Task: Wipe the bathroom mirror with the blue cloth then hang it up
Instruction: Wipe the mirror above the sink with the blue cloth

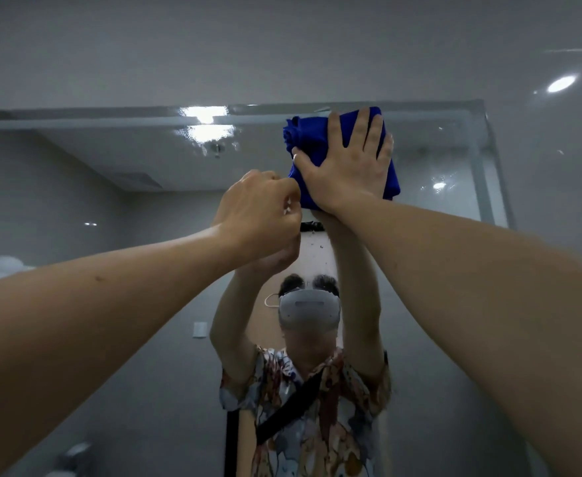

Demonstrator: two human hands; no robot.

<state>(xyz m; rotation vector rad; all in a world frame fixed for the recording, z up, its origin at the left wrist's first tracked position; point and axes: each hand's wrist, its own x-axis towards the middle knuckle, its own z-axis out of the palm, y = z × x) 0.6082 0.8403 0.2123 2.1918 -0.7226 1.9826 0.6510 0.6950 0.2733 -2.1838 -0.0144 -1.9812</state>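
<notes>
- I see my right hand raised high, fingers straight and spread, its palm pressing a folded, deep blue terry cloth flat against the large frameless wall mirror.
- The blue cloth sits under and around that hand, close to the mirror's top edge and not far from its upper right corner; bunched folds show just left of the fingers.
- The cloth's long axis runs roughly up and down, tilted a little, with its upper end toward the top edge of the glass and its lower end under the heel of my palm.
- My left hand is just beside and below the right one, its fingers curled tight. Its knuckles come right up to the cloth's lower left corner, but I cannot tell whether it pinches the fabric.
- The two hands are near each other, not clasped together.
- Below the hands the mirror shows a person in a grey headset and a patterned short-sleeved shirt, both arms lifted.
</notes>
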